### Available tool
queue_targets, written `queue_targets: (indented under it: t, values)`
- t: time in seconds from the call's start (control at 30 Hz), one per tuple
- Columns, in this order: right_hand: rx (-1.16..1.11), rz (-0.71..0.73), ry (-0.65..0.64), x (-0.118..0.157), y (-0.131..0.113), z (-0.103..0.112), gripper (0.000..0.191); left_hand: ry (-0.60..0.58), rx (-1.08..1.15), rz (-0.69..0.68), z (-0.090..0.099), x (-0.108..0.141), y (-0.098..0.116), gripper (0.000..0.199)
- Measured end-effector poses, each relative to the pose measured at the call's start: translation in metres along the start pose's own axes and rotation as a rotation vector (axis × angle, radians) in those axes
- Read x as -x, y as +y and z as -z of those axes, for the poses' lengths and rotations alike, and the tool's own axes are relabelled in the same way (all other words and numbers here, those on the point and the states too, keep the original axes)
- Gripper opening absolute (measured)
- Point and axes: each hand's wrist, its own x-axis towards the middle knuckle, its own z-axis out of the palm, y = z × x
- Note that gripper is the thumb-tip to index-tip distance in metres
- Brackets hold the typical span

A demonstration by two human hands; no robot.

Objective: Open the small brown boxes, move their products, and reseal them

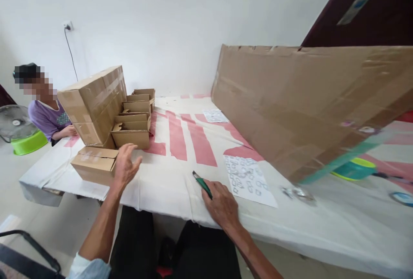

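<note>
Cardboard box [93, 170], flaps down: left of frame, below centre, at near edge of worktop [167, 190]. Long axis roughly left-right. Left hand [126, 165] nearer, at box's right end; box lies left of grip. Left grip released, fingers spread; contact cannot be confirmed. Right hand [222, 203], lower centre, well apart: grip clenched around green-handled cutter [203, 183], tip toward upper left.

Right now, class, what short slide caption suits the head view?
Right hand holding a green-handled tool, left hand open beside a cardboard box, at a cloth-covered table.
</note>
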Motion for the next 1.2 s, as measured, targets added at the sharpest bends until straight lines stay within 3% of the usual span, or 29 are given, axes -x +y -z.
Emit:
queue_targets:
  t: [0.03,0.1,0.2,0.27,0.37,0.5,0.63,0.77,0.87,1.03,1.2]
  values:
    - [0.006,-0.002,-0.01,0.0,0.0,0.0,0.029,0.098,-0.072,-0.031,0.024,0.005,-0.004,0.034]
    - [0.016,-0.012,-0.029,-0.002,-0.001,-0.001,0.03,0.233,-0.23,0.05,0.074,0.01,-0.021,0.034]
    - [0.028,-0.03,-0.046,-0.004,-0.004,0.0,0.031,0.303,-0.381,0.448,0.132,0.012,-0.059,0.051]
    - [0.028,-0.046,-0.05,-0.006,-0.006,0.0,0.03,0.244,-0.291,0.67,0.155,0.011,-0.08,0.065]
    - [0.014,-0.077,-0.05,-0.009,-0.011,0.003,0.029,0.173,-0.176,0.718,0.167,0.014,-0.094,0.069]
    - [0.0,-0.104,-0.051,-0.015,-0.015,0.004,0.027,0.194,-0.146,0.692,0.158,0.027,-0.095,0.069]
    - [0.027,-0.108,-0.046,-0.016,-0.014,0.002,0.028,0.198,-0.085,0.638,0.132,0.052,-0.076,0.075]
    - [0.039,-0.082,-0.054,-0.011,-0.01,0.001,0.03,0.126,0.02,0.567,0.105,0.072,-0.044,0.071]
    - [0.038,-0.062,-0.062,-0.008,-0.007,0.001,0.03,-0.014,0.213,0.476,0.092,0.078,-0.033,0.072]
    - [0.019,-0.05,-0.035,-0.005,-0.005,0.0,0.028,-0.259,0.661,0.329,0.074,0.081,-0.047,0.109]
    - [0.01,-0.044,-0.007,-0.002,-0.004,-0.003,0.028,-0.28,0.799,0.302,0.054,0.082,-0.054,0.138]
